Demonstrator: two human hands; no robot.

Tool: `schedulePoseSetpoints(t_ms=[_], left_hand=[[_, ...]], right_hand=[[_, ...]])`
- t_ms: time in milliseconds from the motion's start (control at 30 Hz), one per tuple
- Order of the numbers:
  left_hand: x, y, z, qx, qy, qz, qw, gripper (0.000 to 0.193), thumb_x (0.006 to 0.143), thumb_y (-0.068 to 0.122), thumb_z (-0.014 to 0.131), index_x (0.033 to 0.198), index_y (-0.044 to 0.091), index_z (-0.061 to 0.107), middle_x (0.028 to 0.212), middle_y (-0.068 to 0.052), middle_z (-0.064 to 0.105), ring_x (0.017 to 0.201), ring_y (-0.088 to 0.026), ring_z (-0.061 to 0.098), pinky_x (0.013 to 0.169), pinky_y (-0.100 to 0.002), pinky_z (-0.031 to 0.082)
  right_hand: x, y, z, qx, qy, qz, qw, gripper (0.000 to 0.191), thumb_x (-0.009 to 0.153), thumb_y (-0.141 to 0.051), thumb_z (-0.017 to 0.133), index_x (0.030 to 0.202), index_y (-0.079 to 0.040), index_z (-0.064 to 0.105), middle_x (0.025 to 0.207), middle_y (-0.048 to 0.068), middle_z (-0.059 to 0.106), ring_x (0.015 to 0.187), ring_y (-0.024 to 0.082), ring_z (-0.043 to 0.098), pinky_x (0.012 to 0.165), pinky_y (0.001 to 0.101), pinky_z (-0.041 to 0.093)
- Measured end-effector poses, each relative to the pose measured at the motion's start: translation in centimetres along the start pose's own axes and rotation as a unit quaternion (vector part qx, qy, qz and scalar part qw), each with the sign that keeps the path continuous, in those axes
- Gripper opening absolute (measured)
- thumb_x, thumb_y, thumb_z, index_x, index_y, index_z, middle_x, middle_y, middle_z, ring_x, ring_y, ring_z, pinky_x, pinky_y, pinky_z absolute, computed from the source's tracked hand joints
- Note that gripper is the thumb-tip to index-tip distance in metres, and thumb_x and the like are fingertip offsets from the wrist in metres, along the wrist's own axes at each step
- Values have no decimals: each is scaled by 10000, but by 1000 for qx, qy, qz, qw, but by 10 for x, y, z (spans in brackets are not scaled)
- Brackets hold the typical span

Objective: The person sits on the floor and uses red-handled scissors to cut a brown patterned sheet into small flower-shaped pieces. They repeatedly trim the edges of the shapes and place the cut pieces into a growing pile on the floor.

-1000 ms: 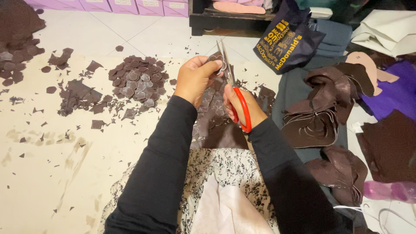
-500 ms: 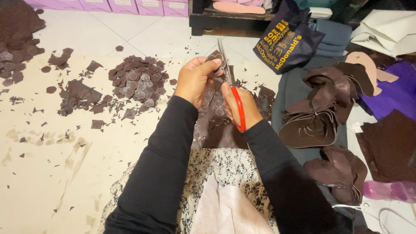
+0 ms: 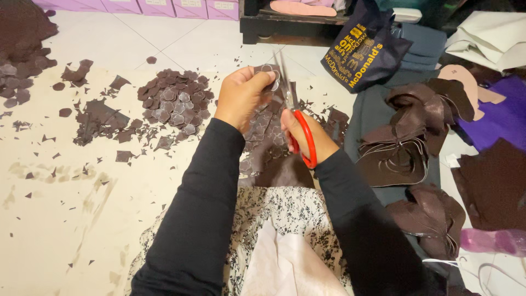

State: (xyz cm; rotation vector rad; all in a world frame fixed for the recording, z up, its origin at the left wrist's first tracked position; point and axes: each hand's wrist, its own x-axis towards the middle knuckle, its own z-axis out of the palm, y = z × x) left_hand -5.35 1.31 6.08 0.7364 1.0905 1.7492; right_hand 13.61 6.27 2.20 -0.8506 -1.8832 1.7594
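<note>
Two tight grips: left hand (image 3: pixel 241 96) on scalloped brown sheet (image 3: pixel 267 118), right hand (image 3: pixel 307 137) on red-handled scissors (image 3: pixel 296 118).

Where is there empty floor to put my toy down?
The barest patch is the cream mat left of the left hand's sleeve, below the pile of cut brown rounds; only tiny scraps dot it. The white tiles beyond that pile are bare too. Right of the scissors, stacked brown pieces crowd everything.
</note>
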Motion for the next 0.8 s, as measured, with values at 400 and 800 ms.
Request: schedulePoseSetpoints(t_ms=[400,800], left_hand=[[-1,5,-3,35,7,-9,999,129,858,167,705,810,52,674,740,-2,664,655,-85,610,636,-262,548],[-1,7,-1,46,14,-5,999,137,846,175,704,796,51,675,735,-13,680,646,-93,628,619,-258,557]], right_hand=[[-4,-1,2,-3,-16,-7,1000,559,983,-618,524,914,-66,573,735,-18,515,572,79,510,505,238,414],[-5,-10,0,-73,-27,-27,997,627,961,-690,490,870,-73,553,653,3,500,552,104,483,503,254,414]])
